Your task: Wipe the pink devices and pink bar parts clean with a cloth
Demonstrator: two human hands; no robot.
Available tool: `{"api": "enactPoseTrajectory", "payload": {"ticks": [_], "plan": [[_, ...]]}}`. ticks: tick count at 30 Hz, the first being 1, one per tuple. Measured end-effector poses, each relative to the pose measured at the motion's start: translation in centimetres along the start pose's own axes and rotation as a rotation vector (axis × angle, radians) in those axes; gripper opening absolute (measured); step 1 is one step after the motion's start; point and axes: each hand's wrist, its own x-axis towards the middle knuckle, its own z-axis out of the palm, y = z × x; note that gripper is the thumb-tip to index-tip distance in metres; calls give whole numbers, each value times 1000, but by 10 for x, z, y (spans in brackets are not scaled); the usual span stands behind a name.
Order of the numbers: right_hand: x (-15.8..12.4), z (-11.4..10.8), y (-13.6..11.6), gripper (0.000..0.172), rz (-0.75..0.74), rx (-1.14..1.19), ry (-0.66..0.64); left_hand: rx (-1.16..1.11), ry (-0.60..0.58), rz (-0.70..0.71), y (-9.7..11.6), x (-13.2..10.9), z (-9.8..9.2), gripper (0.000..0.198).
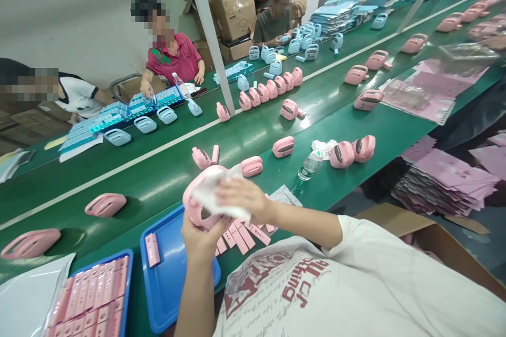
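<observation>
My left hand [200,234] is closed from below round a pink plastic device [196,209], held up over the near edge of the green conveyor belt [166,168]. My right hand [247,199] presses a white cloth [215,189] flat against the top of that device, fingers together on the cloth. Small pink rectangular parts [241,237] lie loose on the belt just under my hands. A blue tray [169,274] with one pink part in it sits below my left wrist.
A second blue tray [95,300] full of pink parts stands at the lower left. Several pink devices [348,152] and a water bottle [310,166] lie on the belt. Other people sit across the belt with blue devices. Pink sheets [446,181] pile up at right.
</observation>
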Motion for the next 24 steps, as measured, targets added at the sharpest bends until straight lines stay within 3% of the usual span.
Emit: {"api": "enactPoseTrajectory", "payload": {"ticks": [3,6,8,11,14,17,19,22,24], "plan": [[14,-15,5,56,244,201,442,108,27,59,4,2,-5,77],[25,-22,1,61,372,338,545,298,66,223,12,3,-9,79],[26,-19,-7,63,383,320,467,418,53,347,18,3,-8,77],[19,-6,-20,60,122,-7,178,541,15,517,22,2,-5,75],[9,4,-23,41,-229,-361,-37,589,25,640,20,3,-2,62],[9,1,-17,22,-327,-582,-274,587,72,730,17,3,0,42],[16,-7,-12,29,-333,-620,-296,583,98,773,16,1,0,49],[27,-19,-12,53,-342,-569,-209,590,82,809,17,-2,0,75],[29,-22,-18,58,-307,-530,-262,590,53,824,15,-4,-1,78]]}}
